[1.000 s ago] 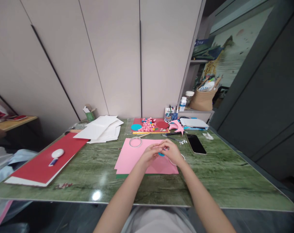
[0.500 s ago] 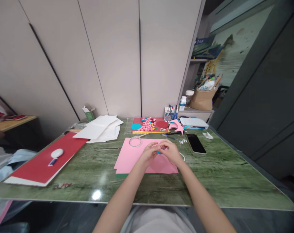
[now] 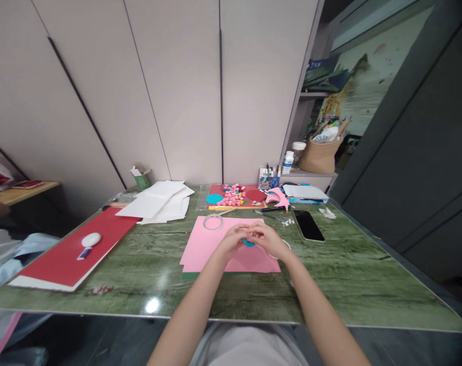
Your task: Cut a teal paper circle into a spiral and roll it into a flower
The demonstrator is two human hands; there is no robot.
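My left hand (image 3: 232, 241) and my right hand (image 3: 269, 238) meet over the pink paper sheets (image 3: 211, 251), fingers closed round a small blue piece (image 3: 248, 243). Its lower edge looks curved; fingers cover the rest, so I cannot tell its full shape. Left of my hands, a roll of tape (image 3: 213, 222) lies flat on the pink paper. A white ring (image 3: 286, 245) shows partly behind my right wrist. Green paper (image 3: 190, 275) peeks out from under the pink sheets.
Behind the paper, pink balls (image 3: 234, 195) lie piled between a blue disc (image 3: 214, 199) and a red disc (image 3: 255, 195). A phone (image 3: 309, 225) rests at right. White sheets (image 3: 154, 201) and red paper (image 3: 63, 259) occupy the left. A co-worker's sleeve (image 3: 2, 254) shows there.
My fingers have shifted slightly round the blue piece, and more of its lower edge shows now. Both hands stay over the pink paper.
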